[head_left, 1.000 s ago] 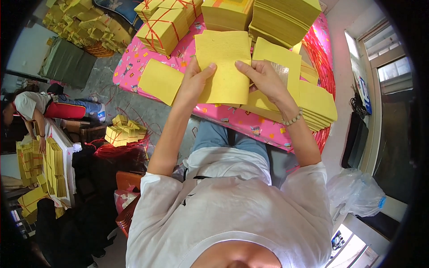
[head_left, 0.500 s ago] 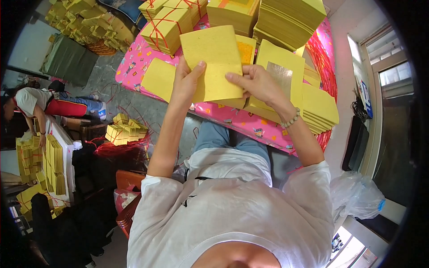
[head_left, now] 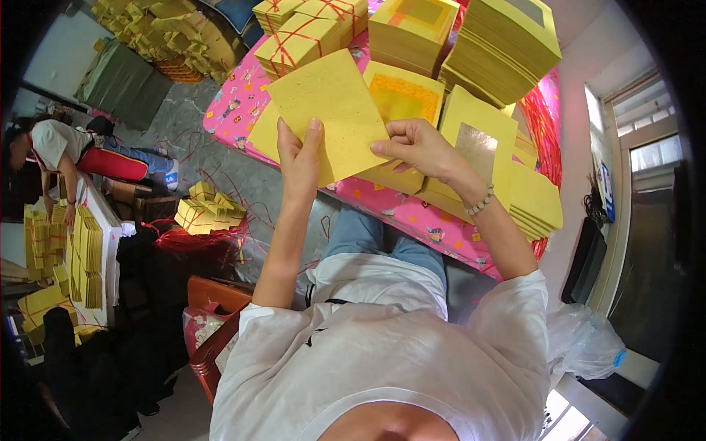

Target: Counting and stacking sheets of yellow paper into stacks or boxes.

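Note:
Between my hands, above the near edge of the table, is plain yellow paper, tilted to the left; I cannot tell whether it is one sheet or several. My left hand grips its lower left edge, thumb on the front face. At the right edge, my right hand pinches it between thumb and fingers. Just behind lies yellow paper with an orange patch. Right of that, a yellow stack carries a silver square. Another yellow sheet lies partly hidden beneath the held paper.
The table has a pink patterned cover. Tall yellow paper stacks and bundles tied with red string stand at the back. Red strands hang at the right. Far left, another person handles yellow bundles. A reddish-brown chair stands at my left.
The held paper has turned counterclockwise and shifted a little left, uncovering more of the orange patch. Both hands still hold it. The whole view has shifted slightly.

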Motion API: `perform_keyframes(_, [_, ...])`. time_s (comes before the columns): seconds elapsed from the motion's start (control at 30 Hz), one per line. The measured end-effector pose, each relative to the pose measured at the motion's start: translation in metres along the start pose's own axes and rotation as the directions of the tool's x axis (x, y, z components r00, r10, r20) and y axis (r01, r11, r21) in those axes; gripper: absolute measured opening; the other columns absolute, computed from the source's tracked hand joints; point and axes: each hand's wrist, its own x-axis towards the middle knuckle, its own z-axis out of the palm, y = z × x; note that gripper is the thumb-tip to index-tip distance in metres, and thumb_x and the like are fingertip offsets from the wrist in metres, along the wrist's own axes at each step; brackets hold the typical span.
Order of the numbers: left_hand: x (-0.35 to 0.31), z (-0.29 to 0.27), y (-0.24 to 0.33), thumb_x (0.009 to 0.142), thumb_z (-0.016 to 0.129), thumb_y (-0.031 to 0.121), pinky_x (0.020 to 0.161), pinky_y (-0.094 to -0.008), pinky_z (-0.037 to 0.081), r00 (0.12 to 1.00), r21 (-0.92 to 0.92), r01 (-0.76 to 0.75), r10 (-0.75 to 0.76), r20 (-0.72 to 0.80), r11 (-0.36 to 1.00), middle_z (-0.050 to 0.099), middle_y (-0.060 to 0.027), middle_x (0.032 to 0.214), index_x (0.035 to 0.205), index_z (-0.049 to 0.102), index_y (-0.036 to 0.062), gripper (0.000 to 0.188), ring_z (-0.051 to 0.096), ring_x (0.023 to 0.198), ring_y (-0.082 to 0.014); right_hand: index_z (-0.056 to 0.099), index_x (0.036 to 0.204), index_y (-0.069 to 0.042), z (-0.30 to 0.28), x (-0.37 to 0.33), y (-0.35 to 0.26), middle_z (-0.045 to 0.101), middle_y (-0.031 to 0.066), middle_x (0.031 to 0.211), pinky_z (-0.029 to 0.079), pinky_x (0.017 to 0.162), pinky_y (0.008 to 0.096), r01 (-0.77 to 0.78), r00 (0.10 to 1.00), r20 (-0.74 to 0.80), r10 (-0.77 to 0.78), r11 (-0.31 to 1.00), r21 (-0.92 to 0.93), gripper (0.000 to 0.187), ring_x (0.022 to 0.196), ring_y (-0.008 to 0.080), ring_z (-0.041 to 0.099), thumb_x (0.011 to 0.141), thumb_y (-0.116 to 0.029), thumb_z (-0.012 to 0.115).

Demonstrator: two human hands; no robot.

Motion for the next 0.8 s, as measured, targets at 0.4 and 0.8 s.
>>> perform_keyframes(0.4, [-0.015, -0.041, -0.003, 0.092, 0.052, 0.006, 0.086, -0.0285, 0.047, 0.994, -0.029, 0.112, -0.112, -0.019, 0.993, 0.057, -0.0097, 0.117, 0.126, 0.039, 0.0003, 0.038, 0.057, 0.103, -0.0146, 0.062, 0.095, -0.005, 0.019, 0.084, -0.033, 0.062, -0.0020, 0.077, 0.048, 0.060, 0.0217, 0.216, 0.969, -0.105, -0.223, 0.974, -0.075, 0.028, 0.070, 0.0057, 0.059, 0.090, -0.033, 0.059])
perform_keyframes(0.8, [0.014, -0.091, -0.015, 0.092, 0.052, 0.008, 0.088, -0.0304, 0.046, 0.957, -0.065, 0.160, -0.170, -0.233, 0.985, 0.057, -0.0102, 0.119, 0.127, 0.042, 0.0005, 0.037, 0.057, 0.105, -0.0176, 0.064, 0.083, 0.000, 0.055, 0.151, -0.031, 0.062, 0.0077, 0.067, 0.051, 0.057, 0.0281, 0.229, 0.973, 0.048, -0.225, 0.923, -0.310, 0.033, 0.066, 0.0149, 0.063, 0.080, -0.033, 0.066])
